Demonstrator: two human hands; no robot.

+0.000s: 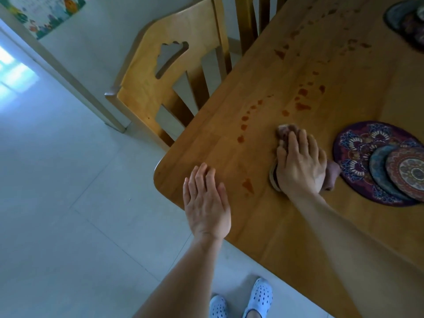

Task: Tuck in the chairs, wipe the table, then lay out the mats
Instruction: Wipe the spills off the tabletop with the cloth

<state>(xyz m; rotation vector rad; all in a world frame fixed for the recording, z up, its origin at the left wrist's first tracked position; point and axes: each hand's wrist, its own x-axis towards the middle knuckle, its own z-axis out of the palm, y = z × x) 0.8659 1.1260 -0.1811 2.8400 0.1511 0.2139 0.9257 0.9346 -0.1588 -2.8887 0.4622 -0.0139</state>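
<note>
A wooden table (263, 226) fills the right side, marked with a trail of reddish stains (302, 106). My right hand (300, 164) presses a pinkish cloth (286, 131) flat on the tabletop, just left of a stack of round patterned mats (358, 154). My left hand (206, 203) lies flat with fingers spread on the table's near corner, holding nothing. A wooden chair (160, 83) stands tucked against the table's left side. A second stack of mats (406, 21) sits at the far right.
Another chair back (250, 21) shows behind the first. A white door frame (68, 79) and pale tiled floor (68, 203) lie to the left. My feet in white clogs (241, 299) stand by the table's front edge.
</note>
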